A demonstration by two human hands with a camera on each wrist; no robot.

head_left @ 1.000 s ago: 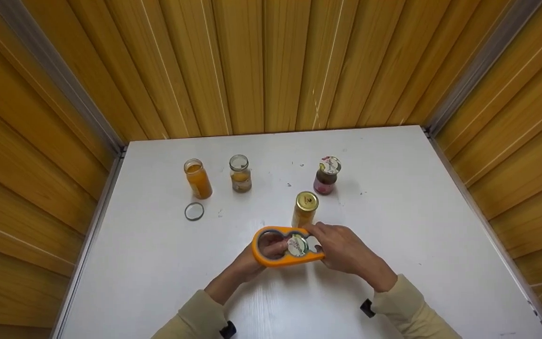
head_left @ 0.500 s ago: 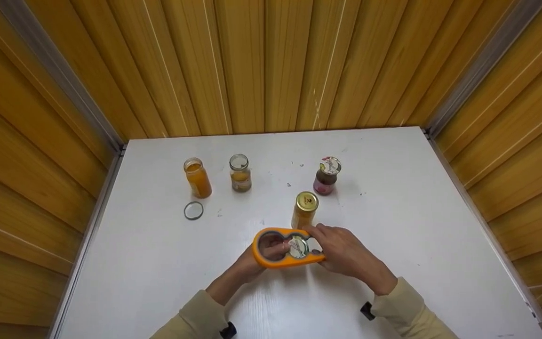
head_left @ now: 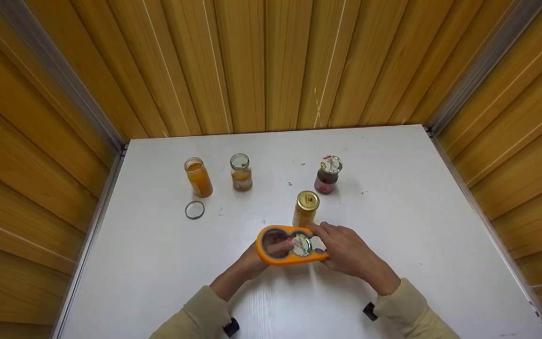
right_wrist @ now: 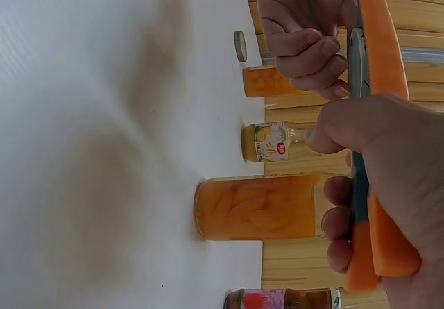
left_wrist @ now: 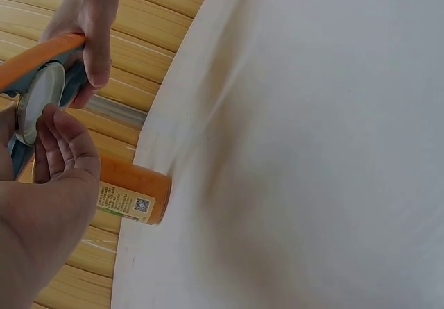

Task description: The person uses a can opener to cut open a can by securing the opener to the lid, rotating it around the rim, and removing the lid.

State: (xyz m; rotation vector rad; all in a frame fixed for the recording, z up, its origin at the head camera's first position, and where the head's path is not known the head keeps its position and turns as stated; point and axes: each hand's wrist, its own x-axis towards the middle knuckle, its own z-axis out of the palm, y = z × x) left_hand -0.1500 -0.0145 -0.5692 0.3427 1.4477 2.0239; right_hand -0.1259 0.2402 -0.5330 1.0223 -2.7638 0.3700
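Farthest left, ahead of the left hand, an uncapped orange jar (head_left: 199,180) stands upright, a loose lid (head_left: 195,210) lying flat on its near side, perhaps put there to keep the pair together. An uncapped glass jar (head_left: 241,181) comes next, nearer the middle. The left hand (head_left: 251,261) has thumb above and curled fingers below, pinching a printed lid (head_left: 301,245), probably so it can't drop out of the orange opener (head_left: 290,260) around it. All this is held above the worktop (head_left: 158,263). Just beyond the opener stands a gold-topped jar (head_left: 305,209); whether they touch I can't tell. Beyond the right hand waits a capped dark jar (head_left: 328,176). The right hand (head_left: 348,252) is closed round the opener's handles, which seems to steady the tool.
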